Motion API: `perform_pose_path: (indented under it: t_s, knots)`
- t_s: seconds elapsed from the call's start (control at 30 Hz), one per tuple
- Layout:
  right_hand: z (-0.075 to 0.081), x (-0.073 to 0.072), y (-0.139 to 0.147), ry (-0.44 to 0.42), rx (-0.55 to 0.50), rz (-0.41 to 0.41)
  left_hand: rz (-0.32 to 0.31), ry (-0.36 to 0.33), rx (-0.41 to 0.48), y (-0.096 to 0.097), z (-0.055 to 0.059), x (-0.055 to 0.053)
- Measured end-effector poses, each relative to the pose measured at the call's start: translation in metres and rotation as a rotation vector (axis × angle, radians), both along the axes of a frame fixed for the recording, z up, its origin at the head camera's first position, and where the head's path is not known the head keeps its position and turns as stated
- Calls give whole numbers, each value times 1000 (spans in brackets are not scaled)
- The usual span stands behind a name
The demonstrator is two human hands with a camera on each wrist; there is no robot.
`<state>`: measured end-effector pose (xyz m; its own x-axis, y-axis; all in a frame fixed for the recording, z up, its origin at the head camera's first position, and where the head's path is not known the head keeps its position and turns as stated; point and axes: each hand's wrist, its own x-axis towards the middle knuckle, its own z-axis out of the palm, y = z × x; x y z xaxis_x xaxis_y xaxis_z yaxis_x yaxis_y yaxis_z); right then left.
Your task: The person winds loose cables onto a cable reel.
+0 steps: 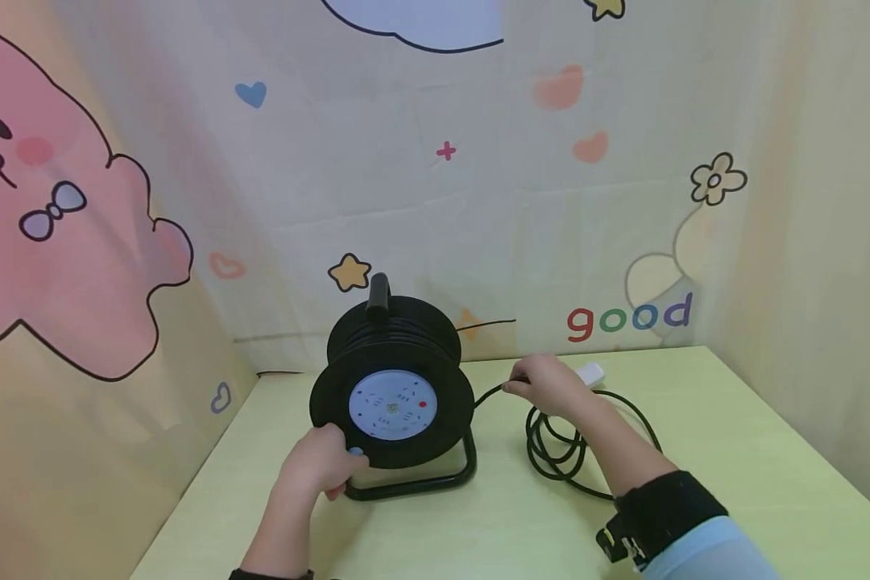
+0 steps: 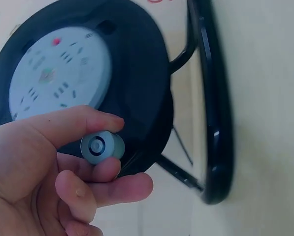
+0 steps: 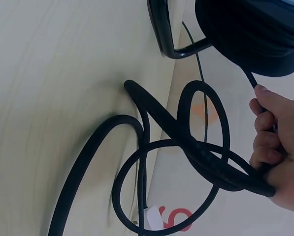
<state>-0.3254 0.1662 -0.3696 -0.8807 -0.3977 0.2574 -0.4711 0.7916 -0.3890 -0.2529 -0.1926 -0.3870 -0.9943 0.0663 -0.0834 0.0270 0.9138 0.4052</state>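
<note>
A black cable reel (image 1: 319, 407) with a pale blue socket panel (image 1: 393, 405) stands on its tubular frame (image 1: 413, 487) on the table. At the reel's lower left, my left hand (image 1: 321, 461) pinches a grey-blue winding knob (image 2: 103, 146) between thumb and fingers. To the right of the reel, my right hand (image 1: 551, 385) grips the black cable (image 3: 252, 78), fingers curled round it. The cable runs from the drum into that hand. Beyond the hand it falls in loose loops (image 3: 118, 191) on the table. A white plug (image 1: 590, 374) shows just behind the right hand.
The pale yellow-green table (image 1: 507, 524) ends at a printed curtain (image 1: 406, 201) behind the reel. A carrying handle (image 1: 379, 298) rises from the reel's top. A thin dark line runs behind the reel near the curtain.
</note>
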Motion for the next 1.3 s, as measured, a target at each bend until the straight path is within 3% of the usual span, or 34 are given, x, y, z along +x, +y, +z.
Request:
perform_pose_path:
  t_s: [0.2,0.4,0.53,0.63,0.73,0.87,1.0,1.1,1.2,1.3]
  knots:
    - [-5,-1,-23,-10,65,48,53,53,53,-12,17,7]
    - [-6,4,-32,53,214,33,74,93,80,-18,23,10]
    - [-7,7,-18,83,327,-27,75,101,85,-18,24,9]
    - [-6,6,1,81,338,-111,79,110,79,-19,24,9]
    - [-5,6,22,-15,184,-173,84,107,80,-20,25,9]
    - [0,8,48,-232,-112,-223,82,90,94,-21,25,9]
    - [7,11,68,-376,-259,-224,76,96,93,-21,23,9]
    - [10,13,80,-402,-281,-227,76,87,90,-21,21,9]
    - [9,14,91,-393,-299,-281,72,69,89,-20,18,8]
    - [8,14,102,-430,-458,-275,69,59,81,-20,18,7]
